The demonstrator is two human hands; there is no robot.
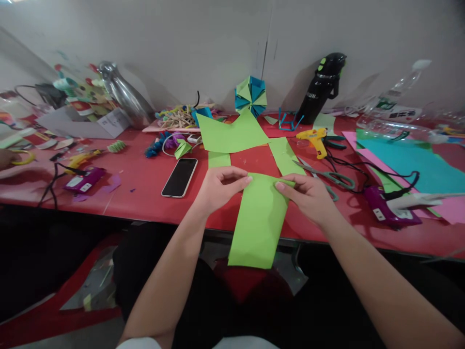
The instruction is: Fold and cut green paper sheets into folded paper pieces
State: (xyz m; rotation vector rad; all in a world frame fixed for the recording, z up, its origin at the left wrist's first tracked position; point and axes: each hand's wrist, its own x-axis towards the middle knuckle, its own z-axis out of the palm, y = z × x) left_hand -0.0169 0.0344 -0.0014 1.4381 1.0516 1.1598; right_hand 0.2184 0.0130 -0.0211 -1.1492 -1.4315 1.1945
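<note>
A light green paper strip (258,223) hangs over the near edge of the red table (145,206). My left hand (224,186) pinches its top left corner, and my right hand (307,194) pinches its top right corner. Beyond the hands lies a larger green sheet (234,133), with a smaller green piece (285,155) at its right and another (219,159) under its lower left. Scissors (336,179) with grey-green handles rest just past my right hand. A phone (180,178) lies left of my left hand.
A yellow glue gun (315,140), purple power strips (390,206) with black cords, and coloured sheets (417,165) are on the right. A black bottle (321,89) and a folded paper ball (250,96) stand at the wall. Another person's hand (7,158) shows far left.
</note>
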